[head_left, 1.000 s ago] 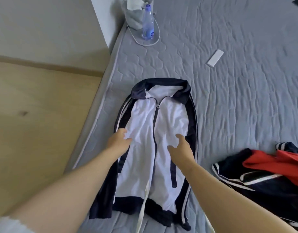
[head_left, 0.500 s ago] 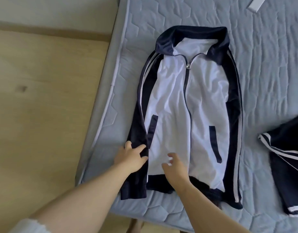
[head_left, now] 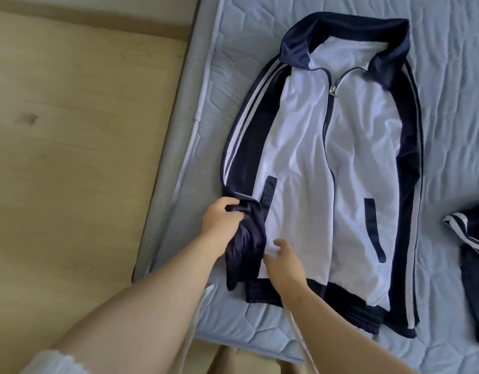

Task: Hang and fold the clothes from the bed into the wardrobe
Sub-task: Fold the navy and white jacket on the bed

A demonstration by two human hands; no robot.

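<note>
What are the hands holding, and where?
The left hand grips the track jacket by its navy sleeve, near the lower end; the right hand holds nothing.

Light: soft, even daylight, bright overall. The source is not plain to me; perhaps it lies beyond the top of the frame.
Shadows: faint and diffuse. There is a thin one beneath my left hand [head_left: 222,224] and shallow ones in the folds of the jacket [head_left: 308,157].
Glare: the jacket's white panels are nearly washed out, with little weave visible. The navy parts are dark, with a slight sheen at the collar.
Colour: a cool blue cast on the mattress [head_left: 454,90], warm yellow on the floor [head_left: 71,157].
Sharpness: the centre is fairly crisp. The fingers of my right hand [head_left: 285,268] are slightly smeared.
Edges: wide-angle bowing along the mattress border. My left forearm [head_left: 141,314] swells and softens toward the lower corner.
</note>
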